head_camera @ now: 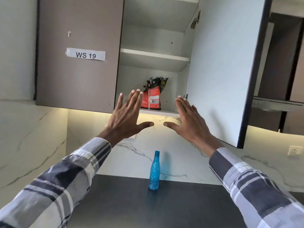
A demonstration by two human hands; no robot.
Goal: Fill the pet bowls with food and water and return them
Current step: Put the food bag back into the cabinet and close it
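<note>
Reaching up toward the open wall cabinet, you have both hands raised with the fingers straight and spread, and neither one holds anything. Your left hand is in front of the cabinet's lower left corner, its fingertips overlapping the left side of the food bag in the view; whether they touch the bag cannot be told. Your right hand is up near the lower right corner of the opening, just beside the inner face of the open door, palm turned inward, thumb pointing toward the other thumb with a gap between them.

That red and black bag stands upright on the bottom shelf, about midway along its front edge, barcode facing you. One shelf board sits above it. The closed left door carries a paper label reading "WS 19".

Below, a blue plastic bottle stands upright and uncapped at the back edge of the dark countertop, against the white marble-look backsplash, roughly centred between your plaid sleeves. No bowl shows in this view.
</note>
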